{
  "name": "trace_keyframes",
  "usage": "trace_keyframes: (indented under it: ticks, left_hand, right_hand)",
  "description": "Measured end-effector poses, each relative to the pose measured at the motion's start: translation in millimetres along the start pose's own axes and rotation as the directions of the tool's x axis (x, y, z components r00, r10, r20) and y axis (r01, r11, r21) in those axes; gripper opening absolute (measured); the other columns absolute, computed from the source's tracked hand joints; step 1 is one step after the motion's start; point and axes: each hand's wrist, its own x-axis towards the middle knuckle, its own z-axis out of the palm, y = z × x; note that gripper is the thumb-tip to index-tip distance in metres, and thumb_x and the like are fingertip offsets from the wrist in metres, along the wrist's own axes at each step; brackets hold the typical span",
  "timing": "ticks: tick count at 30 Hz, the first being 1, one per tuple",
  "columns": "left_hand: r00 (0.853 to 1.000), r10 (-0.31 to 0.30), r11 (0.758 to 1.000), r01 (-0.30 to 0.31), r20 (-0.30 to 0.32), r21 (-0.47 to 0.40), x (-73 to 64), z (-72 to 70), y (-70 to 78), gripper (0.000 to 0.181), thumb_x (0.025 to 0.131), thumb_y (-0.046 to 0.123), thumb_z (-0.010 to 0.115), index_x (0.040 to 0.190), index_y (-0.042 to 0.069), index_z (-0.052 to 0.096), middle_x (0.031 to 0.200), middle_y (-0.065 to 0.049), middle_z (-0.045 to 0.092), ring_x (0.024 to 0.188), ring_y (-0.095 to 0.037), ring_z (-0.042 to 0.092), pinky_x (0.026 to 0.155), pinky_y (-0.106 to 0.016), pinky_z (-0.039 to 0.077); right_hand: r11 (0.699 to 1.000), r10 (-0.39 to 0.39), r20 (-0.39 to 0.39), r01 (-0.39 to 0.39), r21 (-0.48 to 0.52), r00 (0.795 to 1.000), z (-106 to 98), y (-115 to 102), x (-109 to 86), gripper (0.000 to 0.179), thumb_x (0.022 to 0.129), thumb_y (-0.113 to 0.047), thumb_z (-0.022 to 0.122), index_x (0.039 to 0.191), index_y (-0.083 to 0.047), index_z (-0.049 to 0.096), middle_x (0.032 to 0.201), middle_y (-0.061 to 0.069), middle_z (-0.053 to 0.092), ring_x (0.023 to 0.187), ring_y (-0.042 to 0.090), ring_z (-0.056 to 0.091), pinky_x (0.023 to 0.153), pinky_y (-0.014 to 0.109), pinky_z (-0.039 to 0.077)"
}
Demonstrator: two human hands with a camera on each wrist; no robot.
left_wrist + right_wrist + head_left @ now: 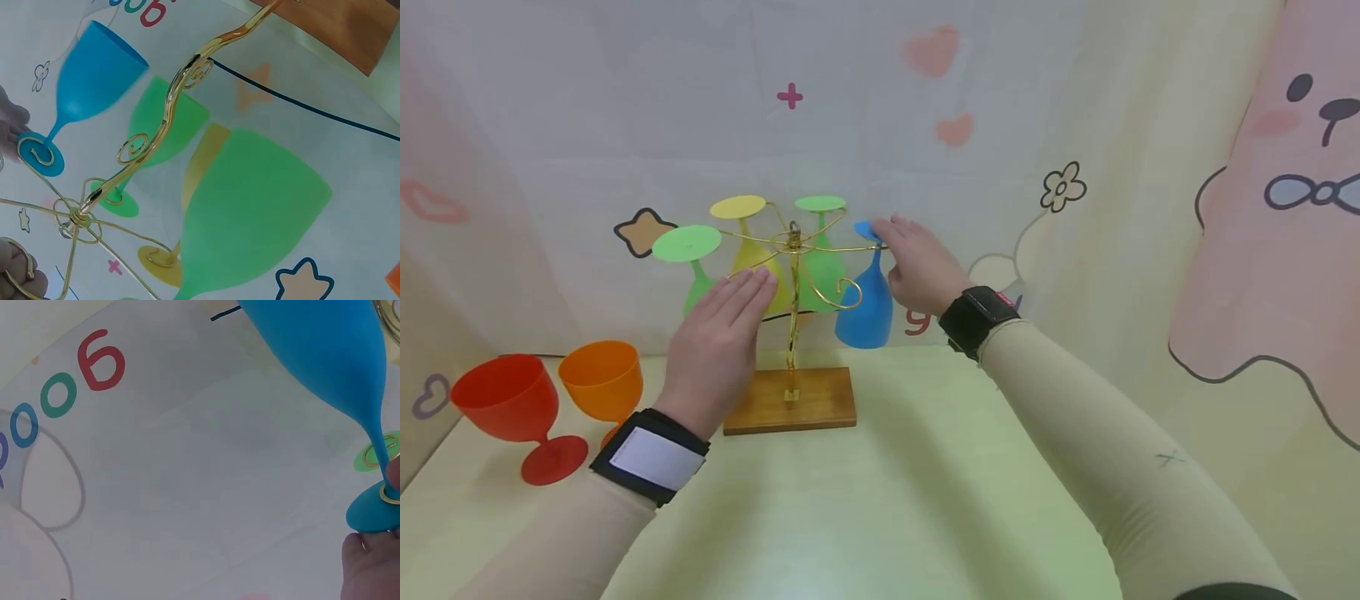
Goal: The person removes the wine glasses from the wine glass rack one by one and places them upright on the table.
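A gold wire goblet rack (pixel 793 325) on a wooden base holds upside-down plastic goblets by their feet. My right hand (pixel 928 265) grips the foot of the blue goblet (pixel 867 308), which hangs bowl down at the rack's right; in the right wrist view a thumb lies by its stem. On the near left side, my left hand (pixel 718 342) holds a curled wire arm of the rack, its fingertips showing at that hook in the left wrist view. Around it hang a near green goblet (pixel 687 243), a yellow goblet (pixel 739 207) and a far green goblet (pixel 822 271).
A red goblet (pixel 512 400) and an orange goblet (pixel 601 379) stand upright on the pale table (pixel 880 517) at left. Behind the rack hangs a patterned cloth (pixel 865 100) with hearts, a flower and a pink bear.
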Motion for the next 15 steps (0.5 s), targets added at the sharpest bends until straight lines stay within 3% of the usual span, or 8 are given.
trace_keyframes:
  ticks: [4,8,15]
  left_hand:
    - [0.998,-0.024,1.0,0.025,-0.053,0.019,-0.2,3.5,3.2,0.045,0.086,-0.008,0.06,0.13,0.0,0.057,0.13,-0.016,0.061,0.124,-0.026,0.048,0.106,-0.045,0.042]
    - [0.996,-0.037,0.999,0.038,-0.083,0.018,-0.8,5.3,4.3,0.043,0.087,-0.007,0.059,0.129,0.001,0.059,0.128,-0.016,0.063,0.123,-0.026,0.05,0.106,-0.044,0.043]
    - [0.997,-0.058,0.998,0.059,-0.059,0.015,-2.1,6.8,6.6,0.044,0.087,-0.005,0.06,0.131,0.001,0.057,0.13,-0.016,0.061,0.124,-0.026,0.049,0.108,-0.043,0.041]
  right_hand:
    - [0.998,0.035,0.012,-0.035,0.042,0.999,1.5,-0.8,0.7,0.059,0.088,0.006,0.045,0.145,-0.008,0.038,0.143,0.011,0.049,0.129,0.024,0.042,0.11,0.042,0.039]
    - [0.995,0.082,0.022,-0.083,0.059,0.996,0.7,-5.4,2.3,0.057,0.091,0.006,0.042,0.145,-0.011,0.04,0.141,0.011,0.051,0.127,0.024,0.045,0.107,0.043,0.043]
    - [0.993,0.111,0.028,-0.112,0.034,0.993,0.2,-8.1,1.9,0.058,0.092,0.006,0.044,0.145,-0.014,0.041,0.142,0.01,0.051,0.129,0.023,0.044,0.106,0.042,0.044]
